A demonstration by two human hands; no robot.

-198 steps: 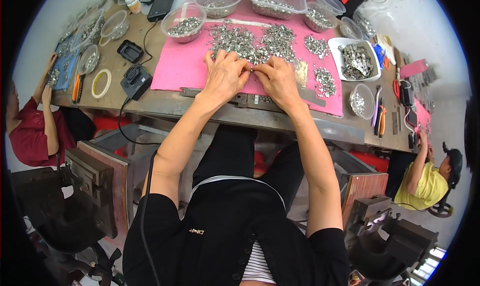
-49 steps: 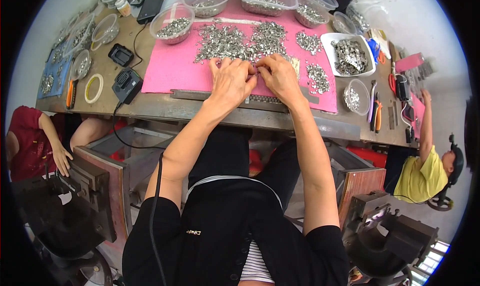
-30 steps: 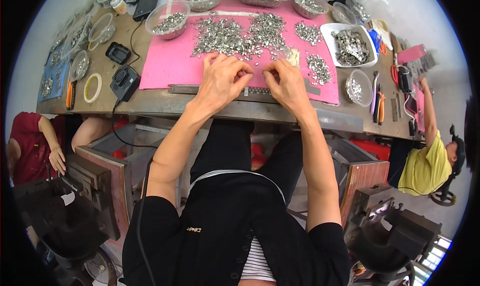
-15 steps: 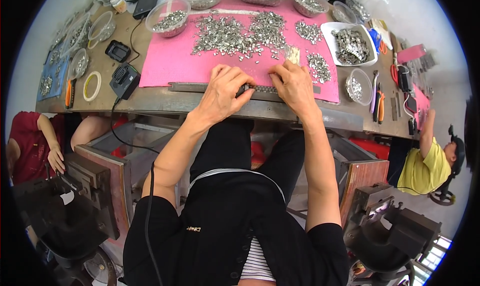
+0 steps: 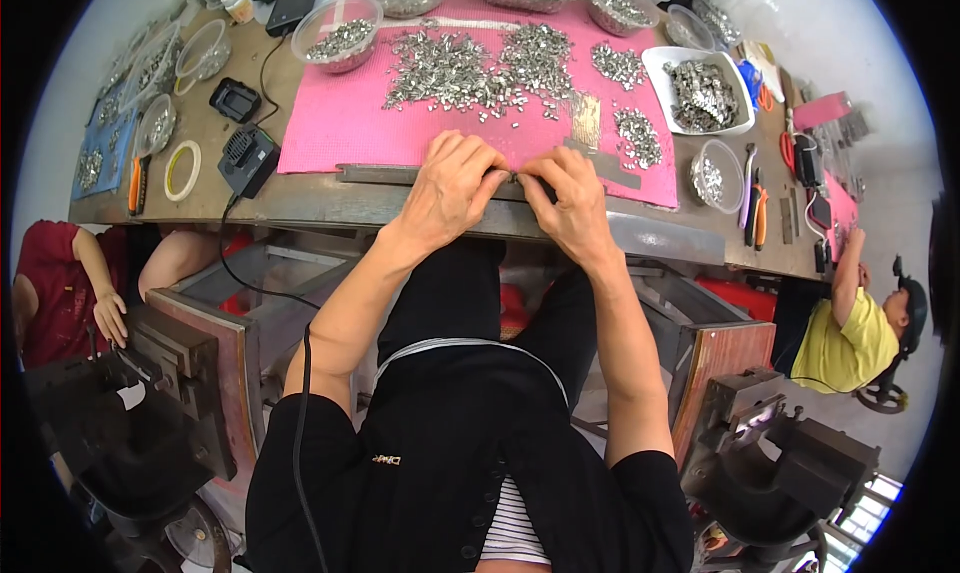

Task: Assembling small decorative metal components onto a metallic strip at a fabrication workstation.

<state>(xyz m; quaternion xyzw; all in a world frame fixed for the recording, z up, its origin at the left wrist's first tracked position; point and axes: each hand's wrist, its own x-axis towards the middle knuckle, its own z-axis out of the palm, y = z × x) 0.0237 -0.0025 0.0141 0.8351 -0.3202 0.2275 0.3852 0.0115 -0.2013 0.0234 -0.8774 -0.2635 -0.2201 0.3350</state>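
A long grey metal bar (image 5: 375, 175) lies along the front edge of the pink mat (image 5: 335, 133). Over its middle my left hand (image 5: 450, 188) is closed, thumb against the bent fingers. My right hand (image 5: 568, 198) pinches close beside it, the fingertips of both almost meeting at the bar. Something small and dark shows between the fingertips, too small to name. Beyond my hands, a wide pile of small silver metal pieces (image 5: 440, 70) is spread on the mat. Two smaller piles (image 5: 638, 138) lie to the right, next to a tan worn patch (image 5: 585, 121).
Clear tubs of metal pieces (image 5: 342, 45) line the mat's far side. A white tray (image 5: 655, 68) and a small round tub (image 5: 717, 176) stand right, near orange-handled pliers (image 5: 760, 213). A black charger (image 5: 248, 161) and tape roll (image 5: 182, 171) lie left. Co-workers sit at both sides.
My right hand has moved left along the bar, up to my left hand, and turned inward. The left hand has barely moved. The co-worker's arm at right has shifted slightly.
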